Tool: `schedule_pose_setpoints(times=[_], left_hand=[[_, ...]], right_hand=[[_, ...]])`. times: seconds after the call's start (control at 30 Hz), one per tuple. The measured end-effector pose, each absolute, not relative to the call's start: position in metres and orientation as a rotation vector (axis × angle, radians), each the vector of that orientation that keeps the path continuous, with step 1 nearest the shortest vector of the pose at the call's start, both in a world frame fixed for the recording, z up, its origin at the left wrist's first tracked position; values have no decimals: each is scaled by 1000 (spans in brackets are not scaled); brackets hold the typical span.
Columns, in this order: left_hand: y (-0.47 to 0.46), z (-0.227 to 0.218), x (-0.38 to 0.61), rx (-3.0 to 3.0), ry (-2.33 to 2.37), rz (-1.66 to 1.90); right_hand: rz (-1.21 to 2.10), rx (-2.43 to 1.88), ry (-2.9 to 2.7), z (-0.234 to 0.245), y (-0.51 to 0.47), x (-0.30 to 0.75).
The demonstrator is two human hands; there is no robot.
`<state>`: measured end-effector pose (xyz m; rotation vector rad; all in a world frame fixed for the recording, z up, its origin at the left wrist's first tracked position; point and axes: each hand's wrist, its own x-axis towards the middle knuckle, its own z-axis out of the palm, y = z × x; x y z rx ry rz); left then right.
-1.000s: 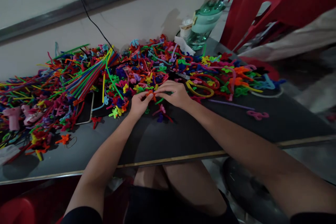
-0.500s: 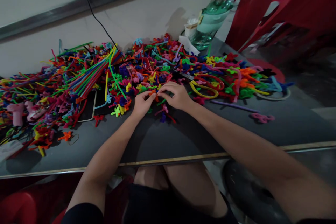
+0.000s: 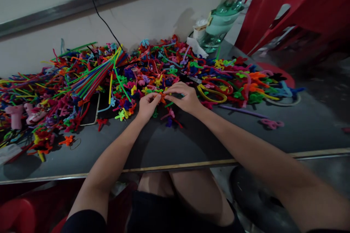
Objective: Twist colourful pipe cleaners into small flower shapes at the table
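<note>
Little had moved over the last second. Both hands stayed at the near edge of the pile, wrists resting on the table, and the same orange piece stayed between them.

What changed was the grip. The left hand had curled tighter, its thumb and forefinger closed on the left end of the orange piece where before the fingers lay flatter. The right hand had shifted only slightly, its fingertips pinched on the other end, with the rest of its fingers arched over the small green and purple bits lying below. The orange piece was held just above the table, at the pile's front fringe, touching both sets of fingertips.

Judging by that, the work was still the shaping of this one small piece — a tightening of the hold rather than a new step. No finished piece had been set down, and none had been picked up.

The rest lay as it had: the bundle of straight stems to the left, the phone beneath it, the yellow loop just right of the right hand, and the green bottle at the back.
</note>
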<state>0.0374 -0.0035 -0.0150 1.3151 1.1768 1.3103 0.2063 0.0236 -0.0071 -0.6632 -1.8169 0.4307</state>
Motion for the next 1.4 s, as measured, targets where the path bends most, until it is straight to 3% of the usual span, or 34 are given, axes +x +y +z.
schedule_pose_setpoints(times=[0.77,0.93,1.17,1.4], left_hand=[[1,-20,32,1442,1238,1272],[1,-19,33,1322,1191,1307],[-2,-15,34,1309,1108,1306],[-5,-15,36,1291,1023,1350]], right_hand=[[52,-732,-1989,-9,24,207],[298,-765,-1823,-7,24,206],[1119,-800,-1679,-15,33,209],[1293,-831,-1547,-15,34,209]])
